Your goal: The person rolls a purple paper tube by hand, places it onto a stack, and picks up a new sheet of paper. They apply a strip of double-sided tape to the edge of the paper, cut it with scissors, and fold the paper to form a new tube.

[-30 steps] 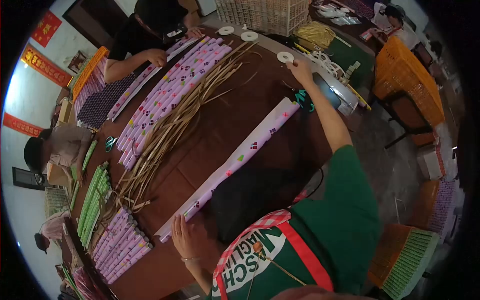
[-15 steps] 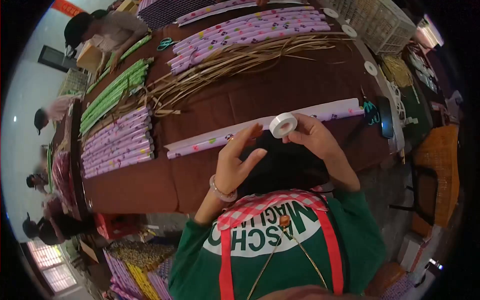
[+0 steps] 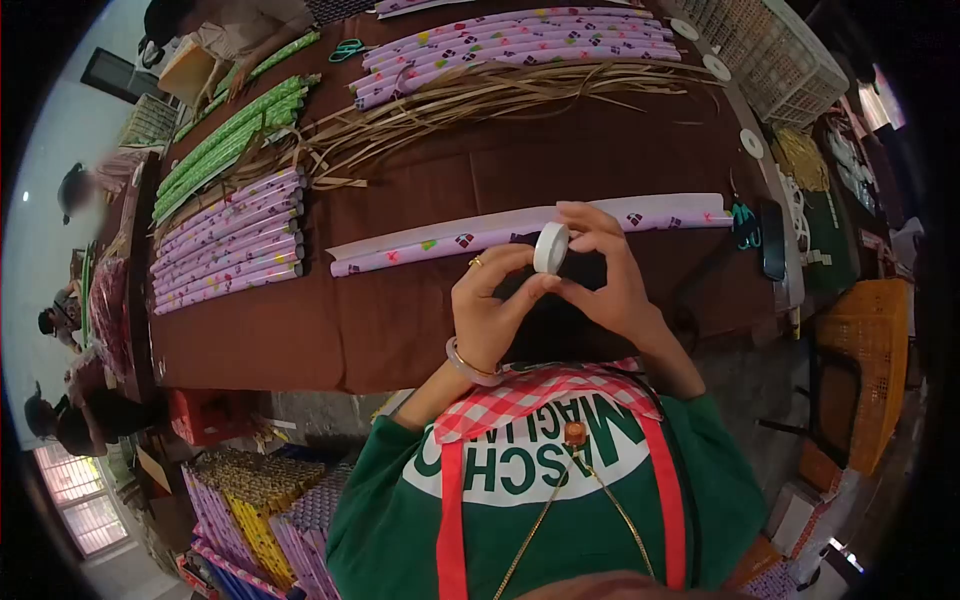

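Observation:
A white roll of tape (image 3: 548, 248) is held up in front of my chest, over the near edge of the brown table. My right hand (image 3: 618, 275) grips it from the right, fingers over the top and thumb below. From the left, my left hand (image 3: 488, 305) curls its fingers and thumb in against the roll's edge; both thumbs meet just beneath it. Behind the hands lies a long roll of purple patterned wrapping paper (image 3: 410, 255), its white-backed edge partly unrolled along the far side. My hands hide part of its middle.
Finished-looking purple rolls (image 3: 230, 240) and green rolls (image 3: 235, 145) lie at left. Brown strips (image 3: 450, 105) cross the table below more purple rolls (image 3: 520, 45). Teal scissors (image 3: 745, 225) and a phone (image 3: 771, 240) are at right. A co-worker's arm (image 3: 240, 75) reaches in at upper left.
My left hand has moved right and closed onto the tape roll, which has turned more edge-on. The view has shifted slightly.

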A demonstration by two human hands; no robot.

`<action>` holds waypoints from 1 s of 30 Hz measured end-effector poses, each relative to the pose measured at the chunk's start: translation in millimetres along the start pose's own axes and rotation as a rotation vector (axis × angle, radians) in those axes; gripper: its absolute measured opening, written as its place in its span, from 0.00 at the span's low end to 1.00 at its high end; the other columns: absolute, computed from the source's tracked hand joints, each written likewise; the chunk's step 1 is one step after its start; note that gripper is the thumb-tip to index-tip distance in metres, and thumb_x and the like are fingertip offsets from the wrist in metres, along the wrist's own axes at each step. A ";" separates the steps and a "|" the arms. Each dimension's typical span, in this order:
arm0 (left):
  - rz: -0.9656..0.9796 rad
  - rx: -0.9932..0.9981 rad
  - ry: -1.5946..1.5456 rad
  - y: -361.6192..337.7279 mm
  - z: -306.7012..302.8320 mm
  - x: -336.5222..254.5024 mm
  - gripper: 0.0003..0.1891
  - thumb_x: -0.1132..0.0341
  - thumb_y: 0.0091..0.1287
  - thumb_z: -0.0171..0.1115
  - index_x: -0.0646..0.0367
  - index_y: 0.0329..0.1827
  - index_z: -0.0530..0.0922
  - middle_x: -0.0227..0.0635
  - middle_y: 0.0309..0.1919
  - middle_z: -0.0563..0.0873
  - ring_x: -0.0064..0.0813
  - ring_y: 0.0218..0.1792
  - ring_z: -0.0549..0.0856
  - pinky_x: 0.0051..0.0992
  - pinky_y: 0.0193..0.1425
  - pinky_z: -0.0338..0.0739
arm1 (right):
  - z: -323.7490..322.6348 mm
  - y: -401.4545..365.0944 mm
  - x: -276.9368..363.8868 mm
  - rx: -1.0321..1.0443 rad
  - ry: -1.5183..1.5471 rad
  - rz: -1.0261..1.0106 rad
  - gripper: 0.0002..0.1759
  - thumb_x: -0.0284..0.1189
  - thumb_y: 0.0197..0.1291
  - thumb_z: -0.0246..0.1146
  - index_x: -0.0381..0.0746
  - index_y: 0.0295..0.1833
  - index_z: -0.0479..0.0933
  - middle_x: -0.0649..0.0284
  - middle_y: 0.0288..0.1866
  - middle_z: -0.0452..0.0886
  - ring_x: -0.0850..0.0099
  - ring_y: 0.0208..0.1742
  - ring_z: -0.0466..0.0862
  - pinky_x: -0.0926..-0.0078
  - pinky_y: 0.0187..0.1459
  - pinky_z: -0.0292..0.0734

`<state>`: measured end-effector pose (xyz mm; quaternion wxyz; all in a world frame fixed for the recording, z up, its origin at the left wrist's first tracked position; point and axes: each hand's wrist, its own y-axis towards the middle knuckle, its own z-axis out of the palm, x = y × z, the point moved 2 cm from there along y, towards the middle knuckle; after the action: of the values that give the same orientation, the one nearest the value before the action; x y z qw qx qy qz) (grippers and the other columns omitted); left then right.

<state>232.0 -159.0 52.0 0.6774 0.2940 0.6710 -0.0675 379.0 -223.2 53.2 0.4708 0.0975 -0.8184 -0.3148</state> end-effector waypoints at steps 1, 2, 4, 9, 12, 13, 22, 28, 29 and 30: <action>0.003 -0.002 -0.002 0.9 1.2 -0.9 0.12 0.74 0.50 0.71 0.65 0.37 0.81 0.38 0.36 0.84 0.28 0.36 0.82 0.23 0.42 0.75 | 2.4 -2.2 -2.7 -0.010 0.028 -0.027 0.26 0.19 0.43 0.69 0.40 0.49 0.66 0.53 0.61 0.68 0.56 0.57 0.74 0.68 0.55 0.71; 0.045 0.028 0.005 1.0 3.4 -2.4 0.12 0.73 0.50 0.71 0.65 0.37 0.81 0.38 0.36 0.84 0.27 0.37 0.82 0.23 0.43 0.75 | 3.1 -3.5 -3.1 -0.018 0.057 -0.053 0.25 0.17 0.43 0.68 0.40 0.46 0.66 0.53 0.60 0.69 0.56 0.57 0.74 0.68 0.54 0.72; 0.097 0.087 0.058 2.3 3.1 -9.3 0.13 0.73 0.52 0.70 0.64 0.40 0.81 0.38 0.36 0.84 0.27 0.38 0.82 0.23 0.44 0.74 | 1.0 -3.1 0.1 0.011 -0.008 -0.029 0.20 0.16 0.43 0.67 0.38 0.41 0.67 0.53 0.59 0.71 0.56 0.57 0.75 0.68 0.50 0.75; 0.002 -0.028 0.022 11.1 -10.5 -10.1 0.15 0.73 0.55 0.66 0.61 0.47 0.79 0.35 0.38 0.83 0.28 0.40 0.82 0.24 0.42 0.74 | -2.8 0.0 1.1 0.057 -0.031 0.012 0.15 0.17 0.44 0.67 0.36 0.36 0.69 0.52 0.59 0.72 0.58 0.57 0.75 0.69 0.51 0.75; 0.172 0.079 0.253 16.4 -11.8 -12.6 0.15 0.74 0.52 0.67 0.56 0.44 0.81 0.34 0.37 0.82 0.35 0.39 0.81 0.26 0.41 0.74 | -0.8 1.7 -3.5 0.074 -0.122 -0.022 0.15 0.17 0.43 0.68 0.36 0.35 0.70 0.52 0.59 0.72 0.58 0.56 0.76 0.70 0.50 0.75; 0.172 0.071 0.260 16.6 -12.1 -10.8 0.15 0.74 0.52 0.67 0.56 0.44 0.81 0.34 0.37 0.82 0.35 0.39 0.81 0.26 0.41 0.74 | -0.1 2.6 -4.4 0.078 -0.114 -0.027 0.15 0.17 0.43 0.68 0.36 0.35 0.70 0.52 0.59 0.72 0.58 0.56 0.76 0.70 0.50 0.75; 0.425 -0.017 0.518 16.5 -19.1 -8.6 0.11 0.74 0.47 0.68 0.54 0.36 0.81 0.29 0.34 0.82 0.32 0.40 0.81 0.29 0.45 0.72 | 1.6 2.6 -7.8 0.105 -0.240 -0.035 0.14 0.22 0.44 0.68 0.37 0.37 0.72 0.58 0.57 0.74 0.60 0.48 0.76 0.68 0.46 0.72; 0.418 0.039 0.493 7.6 -27.8 -14.3 0.10 0.75 0.47 0.69 0.57 0.32 0.80 0.31 0.33 0.83 0.33 0.40 0.82 0.29 0.48 0.72 | 0.6 6.5 -7.6 0.064 -0.424 -0.019 0.17 0.23 0.38 0.72 0.37 0.35 0.73 0.58 0.55 0.75 0.59 0.48 0.76 0.66 0.47 0.71; 0.418 0.029 0.491 5.5 -29.9 -17.7 0.09 0.76 0.48 0.69 0.57 0.32 0.80 0.31 0.33 0.83 0.33 0.41 0.82 0.29 0.48 0.72 | 1.2 6.1 -9.8 0.055 -0.366 0.003 0.16 0.23 0.38 0.71 0.36 0.34 0.73 0.57 0.55 0.74 0.60 0.48 0.76 0.66 0.47 0.71; 0.416 0.020 0.487 3.2 -31.9 -20.8 0.09 0.76 0.48 0.69 0.57 0.32 0.79 0.31 0.33 0.83 0.33 0.41 0.82 0.29 0.48 0.72 | 2.0 5.5 -11.7 0.050 -0.310 0.027 0.16 0.23 0.38 0.71 0.36 0.33 0.73 0.56 0.55 0.74 0.60 0.48 0.76 0.66 0.47 0.72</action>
<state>203.9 -147.1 75.0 0.4933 0.4391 0.7381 0.1383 384.5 -212.8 47.5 0.3405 0.0483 -0.8901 -0.2992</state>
